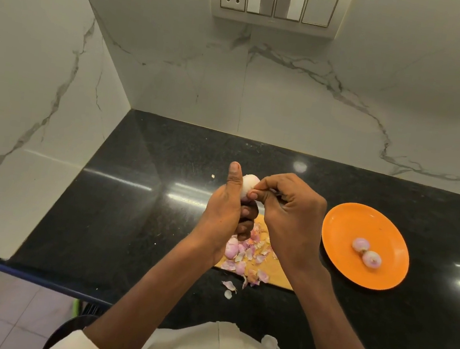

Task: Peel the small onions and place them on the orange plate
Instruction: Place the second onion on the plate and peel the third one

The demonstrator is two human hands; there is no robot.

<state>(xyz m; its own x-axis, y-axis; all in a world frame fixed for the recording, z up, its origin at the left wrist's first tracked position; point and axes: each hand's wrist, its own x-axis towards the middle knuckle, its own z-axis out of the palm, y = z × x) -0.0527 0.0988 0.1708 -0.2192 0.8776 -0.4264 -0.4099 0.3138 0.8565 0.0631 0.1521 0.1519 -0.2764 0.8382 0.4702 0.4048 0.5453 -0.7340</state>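
My left hand (225, 211) grips a small pale onion (248, 185) above the counter, thumb up along its left side. My right hand (291, 211) has its fingers curled against the onion's right side, pinching at its skin; a thin dark object shows faintly inside this hand, too hidden to identify. The orange plate (384, 279) lies to the right on the black counter with two peeled onions (366, 252) on it. Below my hands, pink onion skins and some unpeeled onions (234, 251) lie on a wooden board (277, 274).
The black counter (119, 203) meets white marbled walls at the back and left. A switch panel (277, 2) is on the back wall. Loose skins (229, 287) lie off the board near the counter's front edge, and tiled floor shows at lower left.
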